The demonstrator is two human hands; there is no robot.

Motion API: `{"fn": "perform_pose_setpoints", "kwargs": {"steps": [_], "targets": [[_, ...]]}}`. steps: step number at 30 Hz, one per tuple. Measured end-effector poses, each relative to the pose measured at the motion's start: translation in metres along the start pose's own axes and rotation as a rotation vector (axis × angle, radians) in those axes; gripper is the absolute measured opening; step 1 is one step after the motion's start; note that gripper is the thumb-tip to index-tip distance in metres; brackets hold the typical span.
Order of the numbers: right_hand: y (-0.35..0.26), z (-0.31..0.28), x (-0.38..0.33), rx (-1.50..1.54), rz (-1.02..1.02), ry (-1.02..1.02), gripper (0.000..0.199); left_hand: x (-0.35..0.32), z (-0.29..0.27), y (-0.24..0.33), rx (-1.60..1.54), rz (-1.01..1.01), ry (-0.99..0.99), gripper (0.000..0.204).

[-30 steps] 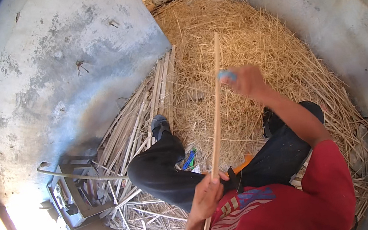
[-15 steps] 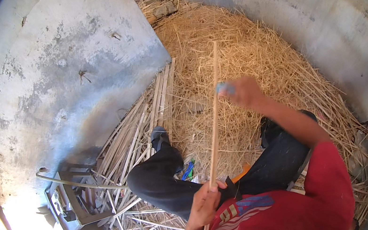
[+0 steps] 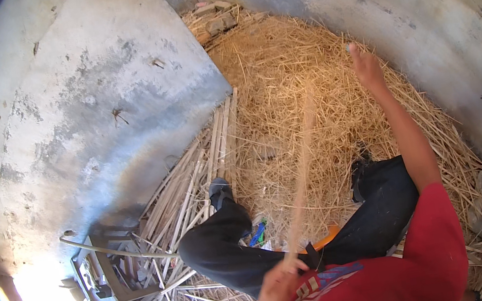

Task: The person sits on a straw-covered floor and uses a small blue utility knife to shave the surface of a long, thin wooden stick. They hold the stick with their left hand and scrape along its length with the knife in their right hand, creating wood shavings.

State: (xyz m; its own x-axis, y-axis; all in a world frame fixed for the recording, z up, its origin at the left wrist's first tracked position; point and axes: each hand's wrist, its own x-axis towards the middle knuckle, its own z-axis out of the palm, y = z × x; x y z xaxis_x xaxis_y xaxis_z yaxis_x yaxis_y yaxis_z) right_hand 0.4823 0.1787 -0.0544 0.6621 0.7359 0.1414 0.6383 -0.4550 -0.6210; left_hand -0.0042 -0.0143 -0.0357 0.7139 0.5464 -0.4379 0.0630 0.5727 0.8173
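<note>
My left hand [image 3: 279, 283] is closed round the lower end of a long, thin wooden strip [image 3: 302, 178], close to my red shirt. The strip slants up and slightly right between my legs, blurred by motion. Well apart from it, my right hand [image 3: 368, 69] is stretched out to the far right, over the edge of the straw pile near the wall. Its fingers look mostly curled, with one pointing up. A small pale blue bit shows at that fingertip; what the hand holds is too small to make out.
Straw-like shavings [image 3: 276, 52] cover the floor ahead. Long strips [image 3: 215, 142] lie in a bundle left of my foot. A wooden box frame [image 3: 107, 276] stands at lower left with a bent rod over it. Weathered walls [image 3: 93, 79] rise on both sides.
My right hand has left the strip and swung up and out to the far right. The strip's far end has shifted right and down, while my left hand keeps hold of its lower end.
</note>
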Motion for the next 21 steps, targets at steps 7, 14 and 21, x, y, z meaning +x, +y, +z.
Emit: {"fn": "perform_pose_setpoints", "kwargs": {"steps": [7, 14, 21], "targets": [[-0.055, 0.037, -0.175, 0.112, -0.688, -0.372, 0.069, 0.027, -0.007, 0.021, 0.032, 0.070, 0.145, 0.040], [-0.065, 0.050, -0.144, -0.021, -0.640, -0.202, 0.069, 0.029, 0.003, 0.019, -0.083, 0.095, 0.092, 0.039], [-0.072, 0.067, -0.189, -0.006, -0.936, -0.278, 0.070, 0.025, -0.002, 0.017, -0.142, 0.081, 0.151, 0.036]]}}
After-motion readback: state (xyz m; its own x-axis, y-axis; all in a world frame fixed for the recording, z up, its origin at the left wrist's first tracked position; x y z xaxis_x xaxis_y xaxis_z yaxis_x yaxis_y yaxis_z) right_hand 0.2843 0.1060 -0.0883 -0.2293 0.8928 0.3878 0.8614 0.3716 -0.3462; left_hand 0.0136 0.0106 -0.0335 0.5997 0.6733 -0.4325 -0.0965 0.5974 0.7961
